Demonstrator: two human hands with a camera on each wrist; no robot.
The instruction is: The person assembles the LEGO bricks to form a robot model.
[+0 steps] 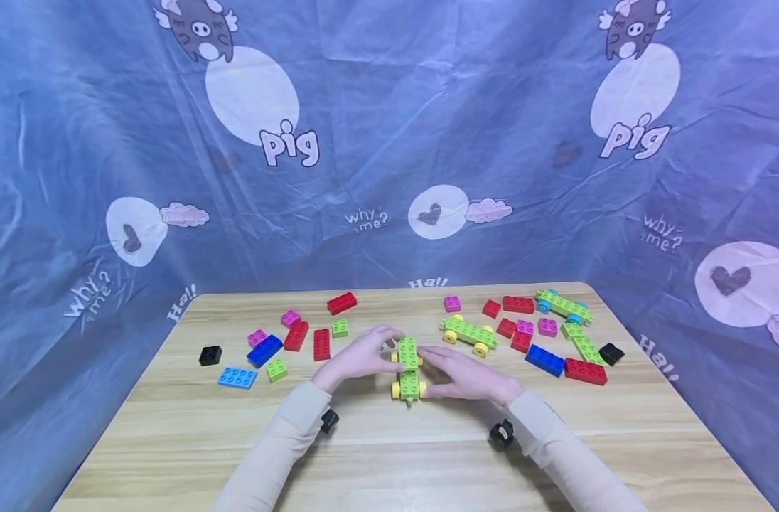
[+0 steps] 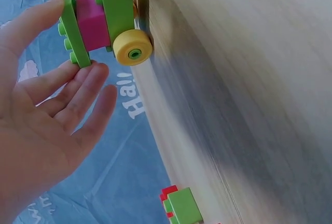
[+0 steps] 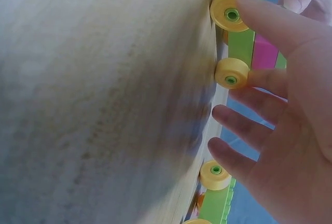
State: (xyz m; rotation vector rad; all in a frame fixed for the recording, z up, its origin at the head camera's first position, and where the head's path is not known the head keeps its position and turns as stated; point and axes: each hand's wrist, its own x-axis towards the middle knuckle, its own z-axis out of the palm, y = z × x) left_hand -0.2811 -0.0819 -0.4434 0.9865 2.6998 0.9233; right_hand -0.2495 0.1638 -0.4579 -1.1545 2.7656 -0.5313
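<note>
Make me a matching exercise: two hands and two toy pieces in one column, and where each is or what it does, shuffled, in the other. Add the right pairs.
Column one
1. Left hand
2. Right hand
3. Light blue brick
4. Blue-wheeled base

Column two
A. On the back right part of the table
B. Touches the yellow wheels
C. On the left part of the table
D. Holds the green top plate between thumb and fingers

Right pairs: 1-D, 2-B, 3-C, 4-A
</note>
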